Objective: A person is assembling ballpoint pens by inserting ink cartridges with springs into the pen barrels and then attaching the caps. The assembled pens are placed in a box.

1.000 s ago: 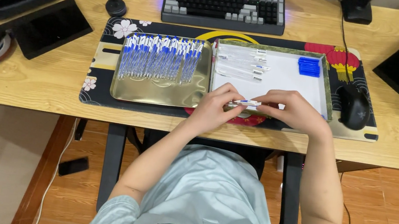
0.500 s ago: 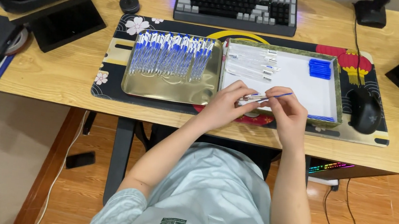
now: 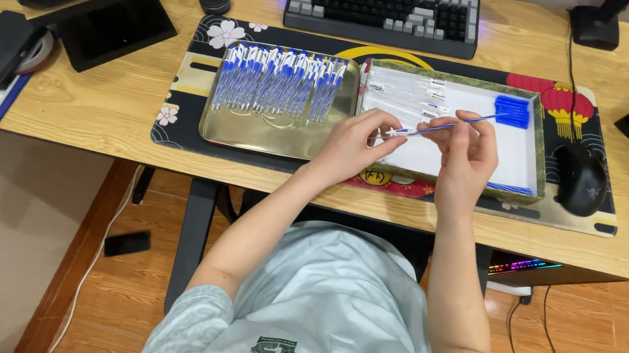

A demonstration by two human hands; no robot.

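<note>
Since the earlier frame, both hands are sitting a little higher over the right tray, and the thin blue refill is now slanting up to the right instead of lying nearly level between them.

The left hand (image 3: 353, 137) is pinching a clear pen barrel (image 3: 396, 131) at its end, its grip closed on it. The right hand (image 3: 462, 144) is closing its fingertips around the blue refill (image 3: 461, 123), whose lower end is meeting the barrel's mouth; how deep it is seated cannot be told. Both are hovering just above the near left part of the right tray (image 3: 534, 162).

Judging by the two trays, the work is looking well along. The left tray (image 3: 211, 125), a shallow metal one, is holding a dense row of finished pens (image 3: 279, 81) with blue caps, filling its far half while its near half is lying bare. The right tray, white inside, is holding only a few clear barrels (image 3: 408, 95) at its far left, a small stack of blue parts (image 3: 512, 112) at its far right corner, and a few blue refills (image 3: 510, 187) along its near edge. So few loose pieces appear to remain.

Both trays are resting on a patterned mat (image 3: 184, 113) on the wooden table (image 3: 95, 101).
</note>
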